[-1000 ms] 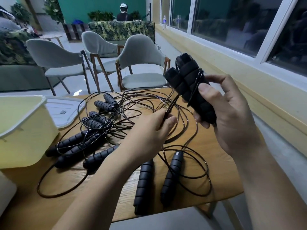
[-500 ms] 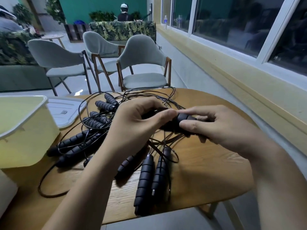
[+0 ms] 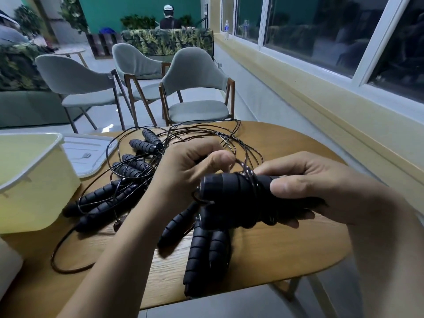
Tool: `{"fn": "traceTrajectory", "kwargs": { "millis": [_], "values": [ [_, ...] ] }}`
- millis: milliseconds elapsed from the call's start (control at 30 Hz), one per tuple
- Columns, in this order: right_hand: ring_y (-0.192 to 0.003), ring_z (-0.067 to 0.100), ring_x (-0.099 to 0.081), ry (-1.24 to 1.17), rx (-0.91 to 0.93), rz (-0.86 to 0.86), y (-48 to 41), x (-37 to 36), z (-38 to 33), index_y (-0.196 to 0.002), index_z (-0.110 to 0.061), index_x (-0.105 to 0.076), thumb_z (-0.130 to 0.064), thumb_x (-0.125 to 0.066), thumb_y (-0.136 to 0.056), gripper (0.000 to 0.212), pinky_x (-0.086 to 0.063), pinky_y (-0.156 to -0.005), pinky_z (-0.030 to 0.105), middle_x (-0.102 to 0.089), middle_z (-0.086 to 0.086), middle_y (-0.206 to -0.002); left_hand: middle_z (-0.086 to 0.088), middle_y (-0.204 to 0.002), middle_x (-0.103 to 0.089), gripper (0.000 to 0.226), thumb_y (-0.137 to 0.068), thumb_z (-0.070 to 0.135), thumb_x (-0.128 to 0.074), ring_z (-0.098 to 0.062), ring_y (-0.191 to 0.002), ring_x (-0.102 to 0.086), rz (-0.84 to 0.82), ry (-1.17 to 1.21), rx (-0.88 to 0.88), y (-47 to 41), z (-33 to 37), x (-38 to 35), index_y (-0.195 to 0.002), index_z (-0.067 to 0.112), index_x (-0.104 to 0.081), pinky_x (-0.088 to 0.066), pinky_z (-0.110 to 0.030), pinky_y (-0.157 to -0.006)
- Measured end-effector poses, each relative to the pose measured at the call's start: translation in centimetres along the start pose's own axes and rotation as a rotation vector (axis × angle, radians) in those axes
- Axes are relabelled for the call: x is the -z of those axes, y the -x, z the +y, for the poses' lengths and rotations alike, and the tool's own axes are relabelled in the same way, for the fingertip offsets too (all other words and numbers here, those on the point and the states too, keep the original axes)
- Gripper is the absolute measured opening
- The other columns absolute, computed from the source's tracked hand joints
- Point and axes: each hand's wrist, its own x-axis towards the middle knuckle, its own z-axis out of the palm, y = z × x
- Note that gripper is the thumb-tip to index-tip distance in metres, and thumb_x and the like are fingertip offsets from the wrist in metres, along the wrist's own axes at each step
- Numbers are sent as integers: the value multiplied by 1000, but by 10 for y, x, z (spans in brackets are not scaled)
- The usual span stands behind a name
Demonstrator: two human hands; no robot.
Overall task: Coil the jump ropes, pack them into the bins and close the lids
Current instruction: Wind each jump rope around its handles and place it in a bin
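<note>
Across the table (image 3: 298,253), tangled ropes (image 3: 135,166) and the bin (image 3: 34,180) crowded nine to eleven o'clock, while wood at four o'clock lay open.

Worn on the head, facing forward and down, close over the wooden table (image 3: 286,255), wide enough to take in the chairs (image 3: 195,72) beyond and windows (image 3: 321,31) on the right.

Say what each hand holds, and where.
Right hand grips paired black ribbed foam handles at one end; left hand pinches thin black cord looped round them.
</note>
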Motion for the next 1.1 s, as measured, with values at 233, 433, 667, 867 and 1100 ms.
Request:
{"fn": "traceTrajectory", "kwargs": {
  "millis": [233,433,667,867,1100],
  "values": [
    [-52,27,-55,-173,184,201,-11,-4,3,-117,12,-58,-36,-56,-93,54,-34,-46,28,-61,22,-81,8,-58,-61,28,-91,6,-52,1,-56,-53,30,-188,179,0,-13,-15,-67,18,-58,-49,-31,-51],
    [-63,29,-57,-206,301,447,-16,-9,-2,-113,10,-50,-38,-62,-98,51,-40,-50,32,-62,32,-100,16,-60,-52,24,-111,38,-48,-5,-52,-43,-46,-308,89,1,-9,-26,-89,33,-57,-35,-30,-51],
    [-61,36,-61,-98,416,818,-27,-19,1,-84,-18,-59,-30,-69,-102,24,-42,-49,36,-67,23,-86,15,-63,-57,11,-107,23,-60,-8,-54,-57,-49,-352,87,0,-12,-25,-97,25,-64,-43,-26,-53],
    [-74,25,-72,380,334,1121,-29,-13,13,-98,-21,-68,-44,-79,-98,26,-54,-64,37,-76,1,-90,12,-59,-58,13,-106,29,-64,-9,-51,-56,-50,-378,79,-3,-10,-17,-97,22,-71,-48,-34,-52],
    [-91,2,-63,759,127,1160,-29,-12,19,-110,-33,-69,-53,-82,-90,32,-45,-67,13,-70,-7,-109,7,-73,-70,14,-100,34,-73,-10,-62,-62,-8,-307,132,-3,-2,3,-93,23,-76,-47,-33,-58]
  ]
}}
